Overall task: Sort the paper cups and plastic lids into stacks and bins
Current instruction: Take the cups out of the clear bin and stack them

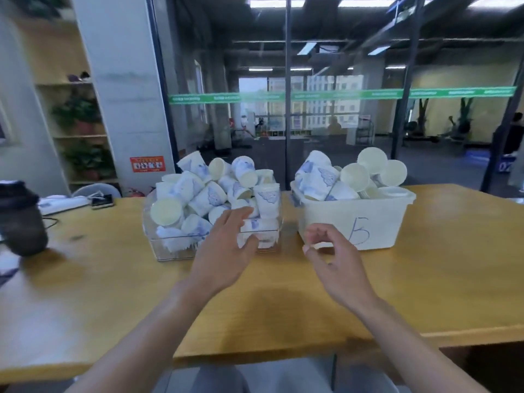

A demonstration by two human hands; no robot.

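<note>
Left hand (226,245) spread wide, empty, reaching at clear bin (170,251); paper cups (209,194) heaped just beyond its fingertips. Right hand (331,256) loosely curled, empty, just before white bin (377,219). Cups probably light, crushable: grip sidewalls gently.

Two bins (348,222) on one table (113,279), both heaped with paper cups (209,197) (too jumbled to count); two hands (224,251).
</note>
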